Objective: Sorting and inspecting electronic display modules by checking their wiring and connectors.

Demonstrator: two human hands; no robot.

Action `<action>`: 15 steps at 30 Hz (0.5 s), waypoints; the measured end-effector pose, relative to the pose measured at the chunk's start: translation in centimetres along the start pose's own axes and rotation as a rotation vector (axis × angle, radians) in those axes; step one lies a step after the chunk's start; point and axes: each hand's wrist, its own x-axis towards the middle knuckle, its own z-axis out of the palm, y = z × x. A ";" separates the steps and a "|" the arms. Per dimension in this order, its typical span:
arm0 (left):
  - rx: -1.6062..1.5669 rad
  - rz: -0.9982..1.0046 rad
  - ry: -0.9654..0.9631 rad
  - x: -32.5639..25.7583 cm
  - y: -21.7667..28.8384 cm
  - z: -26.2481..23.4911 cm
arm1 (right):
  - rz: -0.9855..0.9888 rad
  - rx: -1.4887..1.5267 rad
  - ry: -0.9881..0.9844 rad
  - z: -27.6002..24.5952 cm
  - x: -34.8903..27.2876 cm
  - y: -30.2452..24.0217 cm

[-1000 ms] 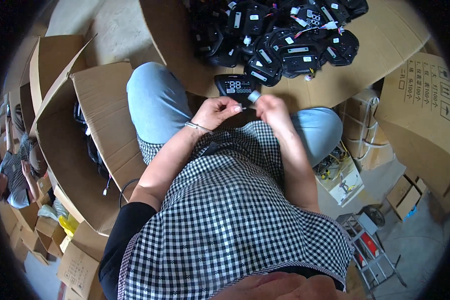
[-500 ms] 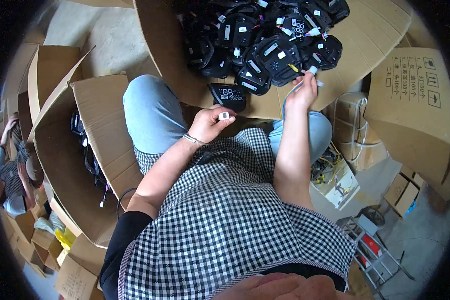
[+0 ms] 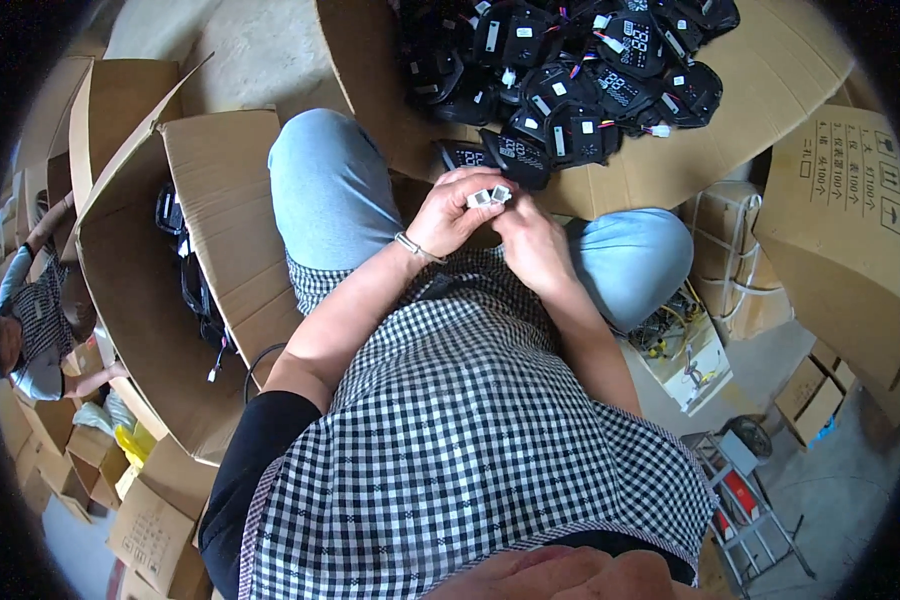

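My hands meet in front of the pile, between my knees. My left hand (image 3: 450, 215) is closed around a white plug connector (image 3: 480, 199). A second white connector (image 3: 502, 193) sits right beside it, pinched in the fingers of my right hand (image 3: 533, 240). Whether the two plugs touch or are joined I cannot tell; my fingers hide their wires. Just beyond the hands lie two black instrument displays (image 3: 520, 155), one partly overlapping the other. Behind them rises a heap of black instrument displays (image 3: 580, 135) with white plugs and coloured wires.
The heap rests on a cardboard sheet (image 3: 770, 85). At left, an open carton (image 3: 135, 330) contains more black units. At right stand a printed carton (image 3: 840, 220), a white box of wiring (image 3: 705, 375) and a metal frame (image 3: 750, 530). Another person (image 3: 45, 300) works at far left.
My right hand has come in from the heap to my left hand, bringing a white connector. One display now lies nearer, against the one in front. The view has shifted slightly.
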 end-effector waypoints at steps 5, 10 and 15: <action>-0.049 -0.163 0.027 0.1 0.7 0.1 | 0.598 0.819 0.099 -2.7 -2.5 0.6; 0.133 -0.081 0.009 0.1 1.3 0.4 | 0.686 1.306 0.010 -2.1 -1.8 -0.1; 0.268 -0.030 0.081 -0.1 0.5 0.6 | 0.836 1.391 0.075 -0.9 -2.1 -1.5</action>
